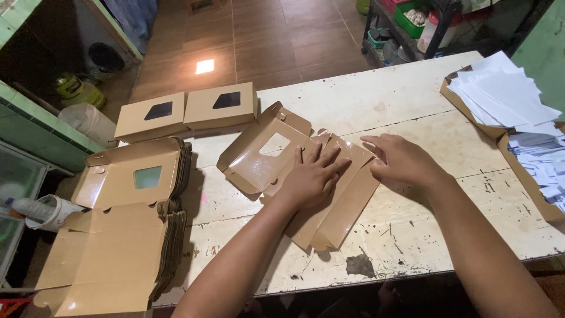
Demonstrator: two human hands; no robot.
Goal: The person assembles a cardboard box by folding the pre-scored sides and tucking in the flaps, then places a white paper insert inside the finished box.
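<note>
Cardboard box blank [329,194], brown, glossy inside, w/ a cut-out window in its lid flap, lies part-folded near centre of the table, lid flap raised at the far-left end, side panels running toward the near edge.

Largest first: worn white table [412,106], paint chipped and stained, cracks running across. On its left end, overhanging the edge, a stack of flat box blanks [118,235], same brown card, window holes lined up. At far right, a shallow cardboard tray of white paper sheets [506,94], loose and fanned; more white slips in a 2nd tray just below it. At the far-left of the table, two finished closed boxes [188,112] side by side, touching, dark windows in lids.

Left hand [312,176]: palm down flat on the blank's middle panel, fingers spread apart, pressing, not gripping. Right hand [403,159]: also palm down, fingers extended and slightly apart, fingertips on the blank's right side panel at the fold; heel of hand over bare table. Neither hand is closed on anything.

Off the table, left: plastic cup [50,212] on its side beside a glass-fronted case.
</note>
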